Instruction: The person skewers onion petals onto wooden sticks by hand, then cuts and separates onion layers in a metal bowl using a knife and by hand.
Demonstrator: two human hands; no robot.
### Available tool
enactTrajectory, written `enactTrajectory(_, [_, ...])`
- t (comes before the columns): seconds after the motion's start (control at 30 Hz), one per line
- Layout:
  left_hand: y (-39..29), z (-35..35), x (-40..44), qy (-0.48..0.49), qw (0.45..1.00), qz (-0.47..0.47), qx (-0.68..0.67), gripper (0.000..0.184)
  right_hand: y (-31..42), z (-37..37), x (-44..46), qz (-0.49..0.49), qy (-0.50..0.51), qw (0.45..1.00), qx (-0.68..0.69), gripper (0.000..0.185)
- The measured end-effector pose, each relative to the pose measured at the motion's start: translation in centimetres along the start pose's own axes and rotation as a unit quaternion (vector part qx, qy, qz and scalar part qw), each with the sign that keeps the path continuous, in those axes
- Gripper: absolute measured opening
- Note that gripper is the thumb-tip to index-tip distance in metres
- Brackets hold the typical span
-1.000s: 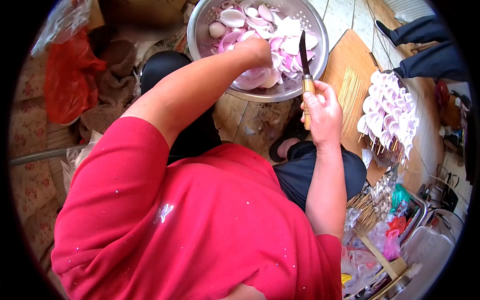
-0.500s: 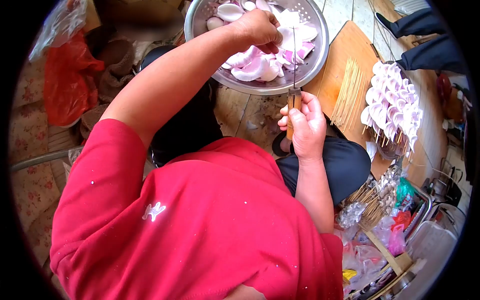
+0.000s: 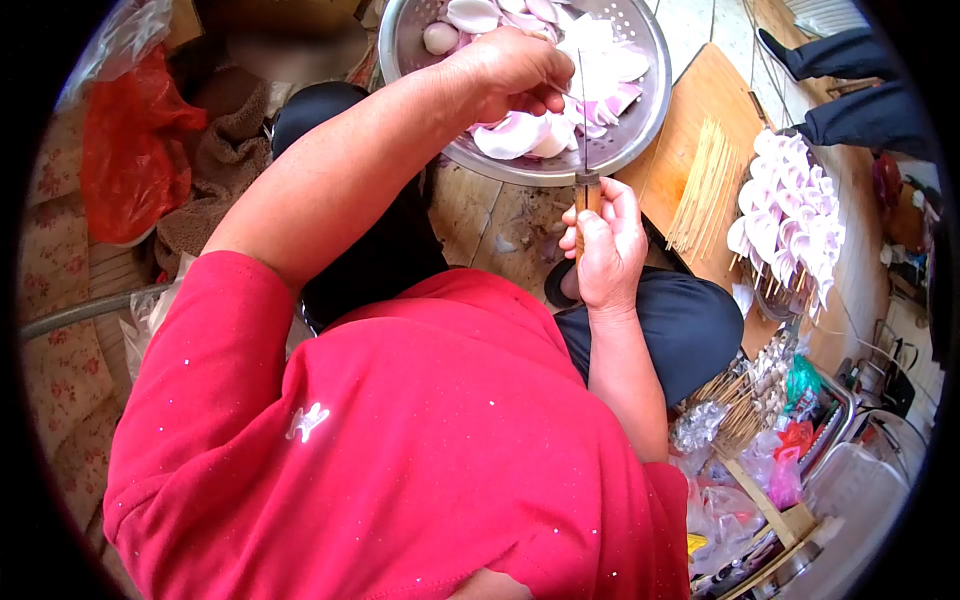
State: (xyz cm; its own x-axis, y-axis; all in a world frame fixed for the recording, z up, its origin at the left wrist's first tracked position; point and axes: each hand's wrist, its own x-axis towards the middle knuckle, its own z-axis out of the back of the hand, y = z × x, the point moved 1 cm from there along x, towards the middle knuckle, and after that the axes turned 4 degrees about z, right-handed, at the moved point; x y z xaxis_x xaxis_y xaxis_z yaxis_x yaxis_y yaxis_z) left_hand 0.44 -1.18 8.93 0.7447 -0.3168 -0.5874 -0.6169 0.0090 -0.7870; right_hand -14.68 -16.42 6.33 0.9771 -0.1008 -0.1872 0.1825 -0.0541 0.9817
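Observation:
My right hand (image 3: 608, 245) is wrapped round the wooden handle of a knife (image 3: 587, 195). Its thin blade points up, edge-on to the view, over the metal colander (image 3: 652, 110). Just left of the blade, above the colander, my left hand (image 3: 512, 78) has its fingers curled together. A thin pale bit shows at its fingertips, too small to make out. White and purple onion pieces (image 3: 510, 137) lie in the colander beneath, together with a small whole bulb (image 3: 440, 39).
Bare skewers (image 3: 703, 195) lie on a wooden board (image 3: 725, 100) at the right, beside a cluster of skewered onion pieces (image 3: 788, 205). Another person's legs (image 3: 850, 110) are at the upper right. A red bag (image 3: 135, 150) is at the left; plastic bags (image 3: 725, 515) lie lower right.
My left hand has risen out of the onion pieces and moved beside the blade. My right hand, still round the knife, has shifted left and down, and the blade has turned edge-on.

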Motion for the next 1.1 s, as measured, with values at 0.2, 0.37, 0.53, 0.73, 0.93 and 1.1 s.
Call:
enactTrajectory(0.2, [-0.2, 0.1, -0.1, 0.008, 1.0, 0.023, -0.006, 0.007, -0.3, -0.2, 0.2, 0.002, -0.005, 1.0, -0.007, 0.033])
enactTrajectory(0.37, [0.1, -0.1, -0.1, 0.038, 0.999, 0.033, 0.006, 0.01, -1.0, 0.0, 0.7, -0.009, -0.014, 1.0, 0.023, 0.033])
enactTrajectory(0.53, [1.3, -0.8, 0.8, 0.09, 0.992, 0.048, 0.079, 0.026, -1.0, 0.1, 1.7, -0.09, -0.064, 0.994, 0.027, 0.033])
enactTrajectory(0.73, [2.0, -0.3, 2.9, 0.011, 0.983, -0.069, 0.172, 0.047, -0.7, 0.8, 1.5, -0.074, -0.112, 0.988, 0.08, 0.023])
enactTrajectory(0.93, [1.9, 1.0, 3.7, -0.101, 0.832, -0.166, 0.519, 0.044, -0.6, 1.1, 1.0, -0.063, -0.108, 0.989, 0.082, 0.022])
enactTrajectory(1.1, [3.7, 0.5, 3.8, 0.023, 0.703, -0.135, 0.698, 0.048, -0.8, 1.2, 0.9, -0.06, -0.099, 0.991, 0.073, 0.025])
